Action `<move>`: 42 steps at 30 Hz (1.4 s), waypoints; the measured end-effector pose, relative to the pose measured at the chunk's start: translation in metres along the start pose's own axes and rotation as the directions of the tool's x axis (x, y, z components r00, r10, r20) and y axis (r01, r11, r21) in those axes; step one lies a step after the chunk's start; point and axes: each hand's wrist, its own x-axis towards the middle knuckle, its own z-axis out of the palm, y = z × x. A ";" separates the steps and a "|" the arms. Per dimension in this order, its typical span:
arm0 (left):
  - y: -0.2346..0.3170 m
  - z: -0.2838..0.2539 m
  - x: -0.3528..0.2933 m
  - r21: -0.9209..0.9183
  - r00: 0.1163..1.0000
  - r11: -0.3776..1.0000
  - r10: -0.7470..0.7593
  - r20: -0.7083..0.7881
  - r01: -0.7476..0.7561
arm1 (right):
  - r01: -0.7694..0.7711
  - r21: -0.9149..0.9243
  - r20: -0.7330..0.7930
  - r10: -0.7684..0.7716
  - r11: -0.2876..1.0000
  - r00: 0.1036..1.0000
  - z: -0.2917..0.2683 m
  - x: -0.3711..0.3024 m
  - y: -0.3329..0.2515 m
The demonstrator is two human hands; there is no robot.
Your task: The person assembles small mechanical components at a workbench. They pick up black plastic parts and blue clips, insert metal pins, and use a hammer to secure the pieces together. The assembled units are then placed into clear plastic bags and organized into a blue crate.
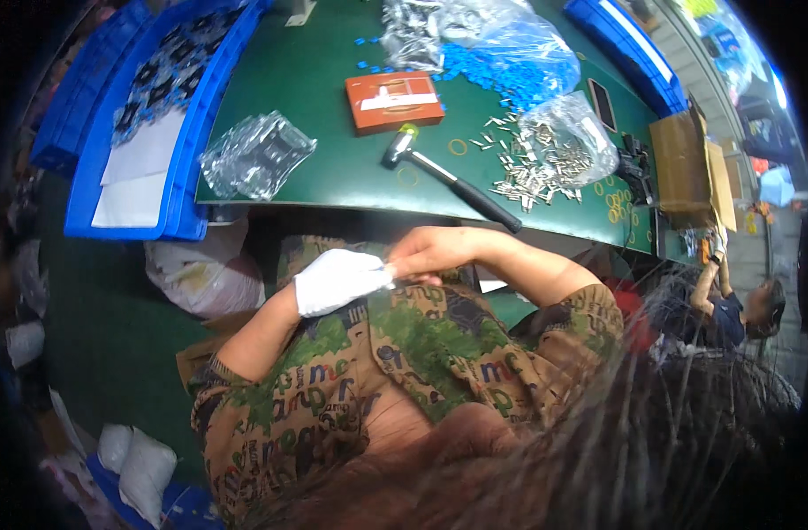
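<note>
My left hand [340, 281], in a white glove, is closed in front of my body, below the table's edge. The bare right hand [432, 251] meets it there, its fingers bent and pressed against the glove's fingertips. Whatever lies between them, if anything, is too small or hidden to make out. On the green table [315, 185] just beyond, a hammer [448, 178] lies with its black handle reaching the near edge. Behind the hammer sits an orange-red box [393, 102]. To its left is a crumpled clear plastic bag [257, 155].
Small metal pins [541, 172] spill from a clear bag on the right, near yellow rings [618, 203] and a phone [602, 105]. Blue pieces [488, 75] lie farther back. A blue crate [192, 168] stands left, a cardboard box [682, 168] right. Another person [726, 309] works far right.
</note>
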 end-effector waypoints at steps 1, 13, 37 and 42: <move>0.000 -0.001 -0.003 -0.139 0.996 0.988 -0.080 -0.031 0.075 | 0.004 -0.025 -0.068 -0.005 1.000 0.998 0.005 0.003 -0.005; -0.028 -0.042 -0.004 -0.723 0.940 0.611 0.117 -0.322 -0.324 | -0.619 -0.646 -0.752 -0.507 0.446 0.420 -0.049 -0.125 0.022; -0.011 0.011 0.038 -0.650 0.953 0.723 0.038 -0.301 -0.233 | -0.810 -0.331 -0.878 -0.472 0.484 0.077 -0.077 -0.139 0.084; -0.010 0.013 0.043 -0.653 0.967 0.737 0.001 -0.254 -0.172 | -0.736 -0.399 -0.838 -0.544 0.547 0.051 -0.086 -0.141 0.093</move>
